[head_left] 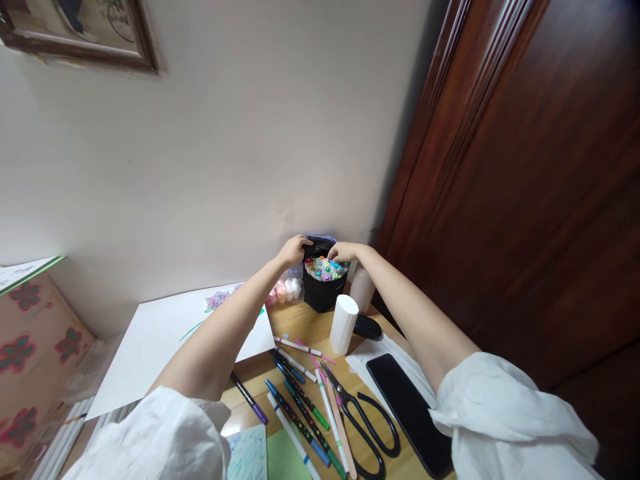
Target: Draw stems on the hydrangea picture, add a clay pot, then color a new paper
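A black marker case (320, 298) stands against the wall at the back of the desk. It is packed with upright markers (327, 269) whose caps show many colours. My left hand (293, 251) is closed on the case's upper left edge, by its raised black flap (318, 247). Over the markers, my right hand (344, 252) reaches in from the right with its fingers curled together at the caps; what they hold, if anything, is hidden.
A white paper roll (344, 324) stands before the case. Loose pens (299, 417), black-handled scissors (367, 427) and a black phone (407, 410) lie nearer. A white sheet with a flower drawing (155, 340) lies left. A dark wooden cabinet (525, 200) rises on the right.
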Available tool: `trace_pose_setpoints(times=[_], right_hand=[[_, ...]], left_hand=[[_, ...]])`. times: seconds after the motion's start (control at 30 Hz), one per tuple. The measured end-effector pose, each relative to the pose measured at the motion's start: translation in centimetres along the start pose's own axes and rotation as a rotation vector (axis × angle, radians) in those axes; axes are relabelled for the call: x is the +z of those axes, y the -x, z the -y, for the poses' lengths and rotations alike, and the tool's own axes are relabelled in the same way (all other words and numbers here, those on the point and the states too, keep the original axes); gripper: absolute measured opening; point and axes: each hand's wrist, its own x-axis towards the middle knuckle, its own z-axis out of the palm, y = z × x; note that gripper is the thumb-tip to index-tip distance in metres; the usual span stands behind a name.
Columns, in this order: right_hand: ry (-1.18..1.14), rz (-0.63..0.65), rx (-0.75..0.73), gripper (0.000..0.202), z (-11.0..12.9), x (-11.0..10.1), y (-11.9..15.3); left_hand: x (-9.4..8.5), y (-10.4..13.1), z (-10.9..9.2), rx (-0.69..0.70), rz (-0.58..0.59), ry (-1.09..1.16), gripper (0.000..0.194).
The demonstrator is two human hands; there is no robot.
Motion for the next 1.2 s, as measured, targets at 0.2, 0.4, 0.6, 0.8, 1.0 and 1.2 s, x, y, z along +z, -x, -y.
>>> trace_pose_setpoints(times=[0.2, 0.4, 0.6, 0.8, 1.0, 1.2], right_hand=[[-0.007, -0.241, 0.016, 0.024, 1.2, 0.9, 1.7], [-0.112, -0.732, 0.008, 0.029, 2.9, 0.2, 9.5], [-0.846, -1.065, -0.215, 0.027, 7.4, 2.2, 19.3], [-1.264, -0.886, -0.346, 0.021, 15.6, 7.3, 24.9], [-1.447, -0.302, -0.485, 0.041, 23.5, 13.6, 26.6], [-1.451, -0.139, -0.550, 0.020, 27.7, 16.8, 27.1]], left_hand=[[-0.8, 0.7, -1.5, 0.033, 0.025, -0.003, 0.029], [-4.4, 4.9, -4.5, 0.097, 0.030, -0.024, 0.024], [-6.9, 14.4, -10.6, 0.143, 0.014, -0.011, 0.037], [-9.3, 25.7, -14.4, 0.093, -0.066, 0.112, 0.021], [-11.2, 34.4, -15.5, 0.195, -0.394, -0.090, 0.018], [-11.5, 39.3, -16.7, 0.116, -0.279, -0.201, 0.018]])
